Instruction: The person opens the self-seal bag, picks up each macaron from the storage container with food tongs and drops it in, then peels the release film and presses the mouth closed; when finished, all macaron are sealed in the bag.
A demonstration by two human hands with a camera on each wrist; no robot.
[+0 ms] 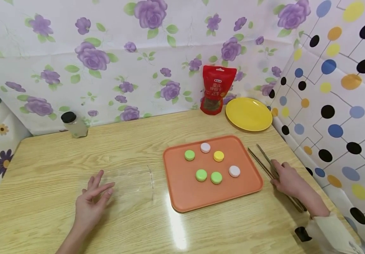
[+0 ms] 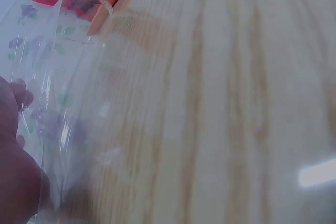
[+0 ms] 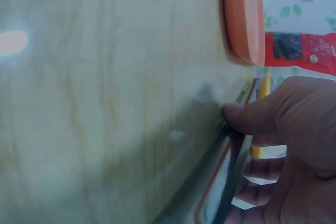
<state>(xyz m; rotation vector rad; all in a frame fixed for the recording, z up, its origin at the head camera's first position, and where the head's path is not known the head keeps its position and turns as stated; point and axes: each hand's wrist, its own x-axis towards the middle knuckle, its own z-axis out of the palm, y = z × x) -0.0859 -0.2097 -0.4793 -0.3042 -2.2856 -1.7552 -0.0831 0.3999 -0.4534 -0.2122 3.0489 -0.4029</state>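
In the head view, my left hand [image 1: 90, 203] is at the left end of a clear plastic container [image 1: 131, 181] lying on the table. Its fingers are loosely extended, with thumb and index fingertips overlapping the see-through wall. The left wrist view shows the clear plastic [image 2: 68, 119] right beside the fingers at the left edge. My right hand [image 1: 288, 180] grips long metal tongs [image 1: 260, 162] to the right of the orange tray [image 1: 185, 201]; the tongs' two arms stand apart at the tips. On the tray sit several macarons, among them a green one [image 1: 201, 175], a yellow one [image 1: 219, 156] and a pale one [image 1: 234, 171].
A yellow plate [image 1: 249, 114] lies at the back right, next to an upright red snack pouch [image 1: 217, 84]. At the back left stands a small jar with a black lid [image 1: 74, 125]. Patterned sheets [image 1: 169, 53] border the table [image 1: 39, 176] at the back and sides.
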